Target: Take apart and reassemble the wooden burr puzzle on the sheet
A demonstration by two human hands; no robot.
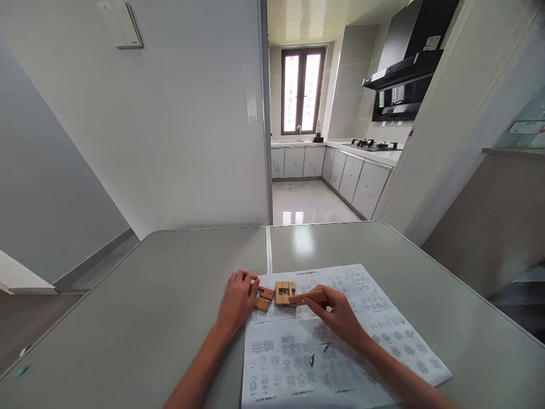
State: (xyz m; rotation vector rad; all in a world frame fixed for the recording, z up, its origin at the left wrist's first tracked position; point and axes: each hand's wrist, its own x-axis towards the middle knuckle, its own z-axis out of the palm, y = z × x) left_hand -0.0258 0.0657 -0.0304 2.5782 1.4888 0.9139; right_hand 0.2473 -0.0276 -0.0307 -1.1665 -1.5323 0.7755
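Note:
My right hand [340, 312] pinches a long wooden puzzle piece [313, 296] between thumb and fingers. The free end of that stick reaches the lower right side of a wooden block assembly [279, 293], which has a square gap in its middle and sits on a printed sheet [281, 363]. To the left, my left hand [238, 298] has its fingers curled over loose wooden puzzle pieces [263, 304]. Those pieces lie at the sheet's upper left edge, partly covered by the fingers. Rows of small line drawings fill the creased sheet.
A grey-green table [179, 318] with a pale centre seam stretches under the sheet. Beyond its far edge stand a light grey wall panel [191, 125] and an opening onto a kitchen with white cabinets [313, 162]. A clear container [528, 128] stands on a ledge at right.

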